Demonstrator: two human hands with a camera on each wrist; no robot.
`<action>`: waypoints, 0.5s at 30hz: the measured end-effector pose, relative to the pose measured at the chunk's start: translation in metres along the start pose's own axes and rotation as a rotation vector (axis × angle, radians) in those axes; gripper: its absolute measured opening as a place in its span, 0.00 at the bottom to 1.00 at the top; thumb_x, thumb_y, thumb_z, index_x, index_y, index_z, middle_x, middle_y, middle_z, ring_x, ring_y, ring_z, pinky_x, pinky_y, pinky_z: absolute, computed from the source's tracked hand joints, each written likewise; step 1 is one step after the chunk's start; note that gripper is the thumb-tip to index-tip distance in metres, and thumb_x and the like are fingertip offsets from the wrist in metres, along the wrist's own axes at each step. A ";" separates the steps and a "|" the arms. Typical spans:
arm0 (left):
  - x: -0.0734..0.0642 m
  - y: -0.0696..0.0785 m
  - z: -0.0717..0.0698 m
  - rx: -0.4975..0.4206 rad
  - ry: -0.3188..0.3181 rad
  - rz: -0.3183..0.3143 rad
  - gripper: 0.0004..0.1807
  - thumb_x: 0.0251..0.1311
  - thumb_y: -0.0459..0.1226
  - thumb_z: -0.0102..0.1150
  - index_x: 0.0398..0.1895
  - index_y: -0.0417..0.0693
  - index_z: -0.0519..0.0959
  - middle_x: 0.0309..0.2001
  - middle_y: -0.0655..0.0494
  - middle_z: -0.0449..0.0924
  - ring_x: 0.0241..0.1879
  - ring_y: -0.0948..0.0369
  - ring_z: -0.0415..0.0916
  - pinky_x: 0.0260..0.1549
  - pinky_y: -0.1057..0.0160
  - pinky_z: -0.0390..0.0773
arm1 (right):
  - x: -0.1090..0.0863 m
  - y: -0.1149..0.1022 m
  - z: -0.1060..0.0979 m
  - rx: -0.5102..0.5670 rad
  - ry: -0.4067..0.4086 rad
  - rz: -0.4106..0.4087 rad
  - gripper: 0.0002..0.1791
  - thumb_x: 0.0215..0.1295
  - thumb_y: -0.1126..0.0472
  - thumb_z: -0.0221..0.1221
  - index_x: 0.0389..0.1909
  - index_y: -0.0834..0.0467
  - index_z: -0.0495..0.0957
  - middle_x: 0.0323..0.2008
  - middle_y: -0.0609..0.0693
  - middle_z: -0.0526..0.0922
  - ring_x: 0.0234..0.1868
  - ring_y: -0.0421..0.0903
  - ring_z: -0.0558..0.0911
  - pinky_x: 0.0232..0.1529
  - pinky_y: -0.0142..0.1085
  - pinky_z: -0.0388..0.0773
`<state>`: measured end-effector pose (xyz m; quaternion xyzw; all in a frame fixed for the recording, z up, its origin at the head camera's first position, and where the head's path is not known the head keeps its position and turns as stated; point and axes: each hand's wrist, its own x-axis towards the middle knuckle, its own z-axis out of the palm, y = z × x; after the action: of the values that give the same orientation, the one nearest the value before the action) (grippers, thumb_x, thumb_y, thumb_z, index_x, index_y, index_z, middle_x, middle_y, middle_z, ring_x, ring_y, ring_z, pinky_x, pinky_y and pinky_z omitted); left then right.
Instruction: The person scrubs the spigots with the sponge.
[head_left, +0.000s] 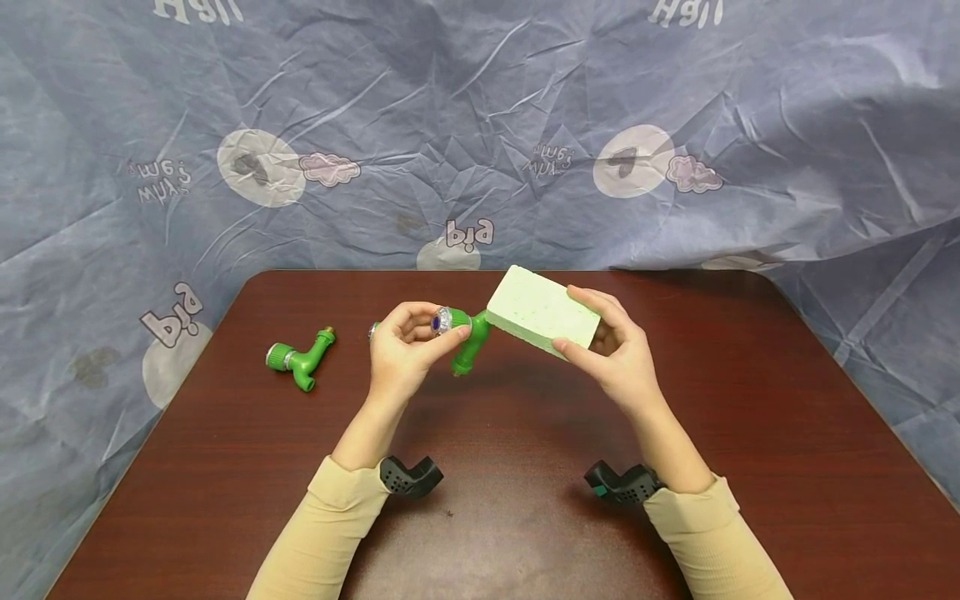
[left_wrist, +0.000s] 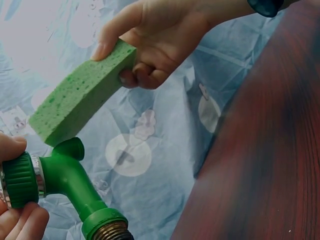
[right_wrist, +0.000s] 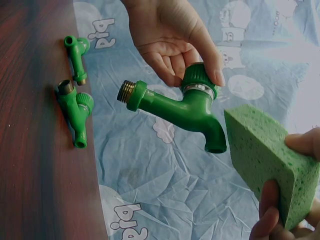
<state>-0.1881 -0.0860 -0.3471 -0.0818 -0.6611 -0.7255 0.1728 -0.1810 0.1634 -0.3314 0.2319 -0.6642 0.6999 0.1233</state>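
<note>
My left hand [head_left: 401,350] pinches a green faucet [right_wrist: 175,112] by its ribbed knob, holding it above the table. The faucet's brass threaded end [left_wrist: 111,231] shows in the left wrist view. In my right hand [head_left: 618,350] is a light green sponge [head_left: 542,310], gripped at one end between thumb and fingers. The sponge's far end is right by the faucet's spout [right_wrist: 216,142]; in the left wrist view they seem to touch, while the right wrist view shows them very close.
A second green faucet [head_left: 303,360] lies on the left of the brown table [head_left: 750,400]. Another faucet [right_wrist: 76,60] is on the table too, mostly hidden behind my left hand in the head view. A printed blue-grey cloth [head_left: 525,100] hangs behind the table.
</note>
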 end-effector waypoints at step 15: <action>-0.001 0.000 0.001 -0.003 -0.072 -0.061 0.23 0.38 0.28 0.75 0.43 0.39 0.81 0.34 0.55 0.82 0.26 0.60 0.80 0.24 0.68 0.78 | -0.001 0.002 0.002 -0.101 -0.007 -0.004 0.33 0.49 0.76 0.65 0.60 0.65 0.70 0.57 0.55 0.68 0.38 0.44 0.79 0.34 0.27 0.79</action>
<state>-0.1869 -0.0846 -0.3473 -0.0876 -0.6679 -0.7281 0.1266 -0.1810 0.1618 -0.3337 0.2292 -0.6986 0.6645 0.1336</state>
